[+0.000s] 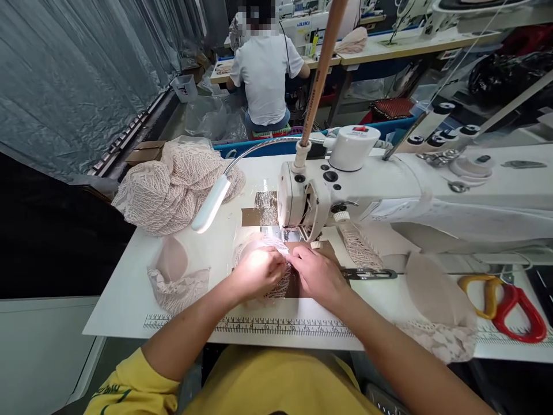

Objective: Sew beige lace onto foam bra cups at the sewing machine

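My left hand point(259, 272) and my right hand point(318, 275) meet on a pale lace piece point(276, 288) lying on the white table point(125, 300) just in front of the needle of the white sewing machine point(389, 190). Both hands have their fingers curled and pinched on the lace edge between them. A small lamp point(211, 203) on a flexible neck lights the hands brightly, so the lace detail under them is washed out.
A heap of pink lace point(173, 184) sits at the back left. A padded cup with lace point(177, 276) lies left of my hands, another point(436, 300) at right. Red and yellow scissors point(505, 302) lie far right. A person in white point(265, 69) sits ahead.
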{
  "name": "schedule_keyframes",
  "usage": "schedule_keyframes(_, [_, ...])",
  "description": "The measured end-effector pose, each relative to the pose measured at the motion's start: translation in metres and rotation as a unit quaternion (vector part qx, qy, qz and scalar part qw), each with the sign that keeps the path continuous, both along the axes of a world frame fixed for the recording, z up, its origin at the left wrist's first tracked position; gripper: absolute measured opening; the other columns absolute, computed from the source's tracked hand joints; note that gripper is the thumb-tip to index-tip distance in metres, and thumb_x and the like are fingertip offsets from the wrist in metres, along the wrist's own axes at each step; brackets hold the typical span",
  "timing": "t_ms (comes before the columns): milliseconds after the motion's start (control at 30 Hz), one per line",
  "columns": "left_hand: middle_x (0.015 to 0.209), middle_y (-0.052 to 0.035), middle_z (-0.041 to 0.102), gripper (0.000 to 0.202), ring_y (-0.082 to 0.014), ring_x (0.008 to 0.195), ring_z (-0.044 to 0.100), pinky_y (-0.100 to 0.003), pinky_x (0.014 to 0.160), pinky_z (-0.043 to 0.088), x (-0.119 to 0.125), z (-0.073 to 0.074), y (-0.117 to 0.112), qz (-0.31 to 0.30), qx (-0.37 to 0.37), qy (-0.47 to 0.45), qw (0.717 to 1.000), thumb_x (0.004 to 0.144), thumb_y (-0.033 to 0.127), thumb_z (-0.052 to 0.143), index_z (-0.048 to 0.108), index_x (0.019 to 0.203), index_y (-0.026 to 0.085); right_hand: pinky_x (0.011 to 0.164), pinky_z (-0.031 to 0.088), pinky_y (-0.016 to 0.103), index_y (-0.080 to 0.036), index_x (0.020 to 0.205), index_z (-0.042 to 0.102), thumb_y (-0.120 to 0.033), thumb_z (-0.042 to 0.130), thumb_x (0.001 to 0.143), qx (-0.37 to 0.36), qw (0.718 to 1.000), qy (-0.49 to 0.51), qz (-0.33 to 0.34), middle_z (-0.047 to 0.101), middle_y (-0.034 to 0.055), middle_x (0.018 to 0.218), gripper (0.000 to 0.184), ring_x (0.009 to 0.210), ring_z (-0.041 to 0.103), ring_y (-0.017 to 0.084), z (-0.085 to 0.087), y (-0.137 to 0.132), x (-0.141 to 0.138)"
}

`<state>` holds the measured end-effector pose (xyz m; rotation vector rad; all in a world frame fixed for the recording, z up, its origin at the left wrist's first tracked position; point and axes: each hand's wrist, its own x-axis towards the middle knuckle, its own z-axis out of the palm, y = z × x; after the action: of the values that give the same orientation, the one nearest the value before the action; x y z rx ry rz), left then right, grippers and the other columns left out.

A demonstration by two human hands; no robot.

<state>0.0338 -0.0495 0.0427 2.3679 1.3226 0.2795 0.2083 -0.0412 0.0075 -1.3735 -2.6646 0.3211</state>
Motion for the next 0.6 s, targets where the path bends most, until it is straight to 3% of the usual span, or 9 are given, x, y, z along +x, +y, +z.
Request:
schedule_keyframes(100, [0.094,-0.0072,0.068,0.021,-0.018,0.085,0.062,-0.029,0.074,0.051,-0.009,-0.013,0.009,-0.014,0.047,-0.069,0.996,0.092,0.021,0.046,0.066,0.093,0.015,0.063,0.037,0.028,-0.018,0.105,0.067,-0.01,0.045,0.09,0.03,0.999,-0.035,-0.011,0.062,0.007,0.092,0.028,0.074,0.053,0.016,-0.001,0.0,-0.002])
schedule_keyframes(233, [0.116,-0.0128,0.065,0.029,-0.0225,0.093,0.061,-0.037,0.08,0.053,-0.009,-0.039,0.016,-0.034,0.155,-0.053,0.986,0.095,0.024,0.042,0.064,0.109,0.012,0.062,0.038,0.03,-0.018,0.113,0.066,-0.007,0.044,0.089,0.042,0.997,-0.052,-0.033,0.064,0.0088,0.096,0.034,0.073,0.054,0.017,0.002,0.002,-0.006])
schedule_keyframes(333, [0.118,-0.0132,0.064,0.029,-0.0215,0.09,0.06,-0.037,0.077,0.054,-0.01,-0.047,0.023,-0.046,0.164,-0.046,0.984,0.096,0.023,0.04,0.064,0.11,0.013,0.063,0.039,0.03,-0.02,0.115,0.066,-0.005,0.045,0.087,0.04,0.996,-0.056,-0.056,0.065,0.0095,0.1,0.038,0.077,0.056,0.018,0.004,0.005,-0.01])
schedule_keyframes(600, [0.108,-0.0149,0.068,0.028,-0.0217,0.091,0.062,-0.037,0.076,0.052,-0.016,-0.046,0.042,-0.083,0.187,-0.06,0.977,0.096,0.018,0.039,0.063,0.107,0.011,0.068,0.041,0.031,-0.022,0.125,0.061,-0.004,0.042,0.083,0.022,0.991,-0.074,-0.106,0.063,0.0124,0.112,0.049,0.085,0.058,0.021,0.004,0.009,-0.015])
